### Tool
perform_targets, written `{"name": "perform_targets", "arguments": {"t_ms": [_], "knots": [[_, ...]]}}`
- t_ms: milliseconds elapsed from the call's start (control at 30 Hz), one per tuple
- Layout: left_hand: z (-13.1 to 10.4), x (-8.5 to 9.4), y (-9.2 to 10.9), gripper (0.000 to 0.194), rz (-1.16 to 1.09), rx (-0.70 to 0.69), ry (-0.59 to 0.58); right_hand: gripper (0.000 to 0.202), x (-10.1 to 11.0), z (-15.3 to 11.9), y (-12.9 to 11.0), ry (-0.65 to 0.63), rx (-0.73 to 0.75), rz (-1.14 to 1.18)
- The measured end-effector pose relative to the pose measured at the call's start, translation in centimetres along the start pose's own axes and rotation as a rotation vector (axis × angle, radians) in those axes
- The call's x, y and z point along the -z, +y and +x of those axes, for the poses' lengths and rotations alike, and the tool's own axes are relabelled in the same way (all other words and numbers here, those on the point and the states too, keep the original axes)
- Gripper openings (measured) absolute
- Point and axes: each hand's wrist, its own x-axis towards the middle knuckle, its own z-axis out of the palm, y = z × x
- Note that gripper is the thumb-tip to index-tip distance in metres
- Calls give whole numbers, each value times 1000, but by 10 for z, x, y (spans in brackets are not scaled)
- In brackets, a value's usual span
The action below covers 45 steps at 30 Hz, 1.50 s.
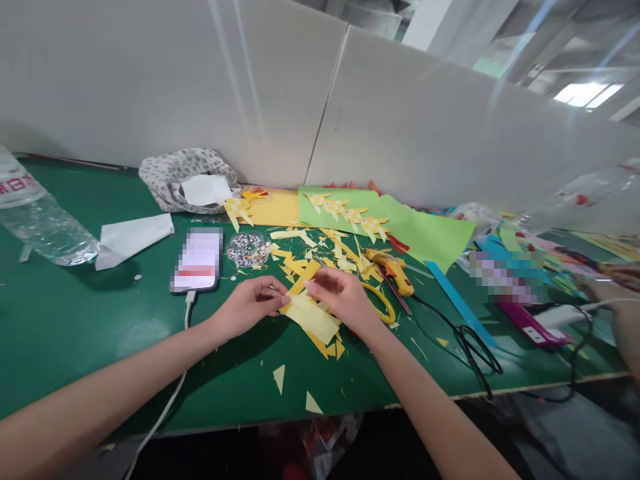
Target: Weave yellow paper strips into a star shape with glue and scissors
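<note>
My left hand (253, 305) pinches the edge of yellow paper strips between thumb and fingers. Opposite it, my right hand (345, 295) has its thumb and fingers closed on the upper end of a deeper yellow strip (303, 277). A wider pale yellow paper strip (317, 320) crosses it at an angle below my fingers. Whether the strips are folded or woven together, I cannot tell. Yellow paper scraps (336, 348) lie under and around my hands. Beside my right wrist are the yellow handles of scissors (387, 308), partly covered, and a yellow glue gun (400, 275).
Checkered yellow paper fish (350, 215) lie on a green sheet (425, 230). A round case of small beads (249, 250), a charging phone (197, 260) and a water bottle (43, 213) are leftward. Rightward are a blue strip (460, 303), a black cord (470, 340) and another person's arm (625, 320).
</note>
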Motion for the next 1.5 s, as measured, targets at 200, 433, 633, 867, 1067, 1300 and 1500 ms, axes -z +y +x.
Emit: {"name": "perform_targets", "arguments": {"t_ms": [200,433,633,867,1067,1300,1500], "knots": [[1,0,-5,19,19,-66,-56,15,14,14,15,168,111,-407],[2,-2,-3,17,33,-54,-53,11,1,40,16,33,81,-853],[4,0,-6,19,-26,-16,-58,8,3,51,9,3,67,-796],[4,-1,-3,20,-21,15,2,20,7,37,-5,168,158,-282],[2,0,1,23,-43,23,35,28,23,20,9,210,44,-65],[1,1,2,36,-33,12,34,35,34,17,15,441,24,78],[-1,1,4,29,-15,24,42,31,37,21,10,536,118,241]]}}
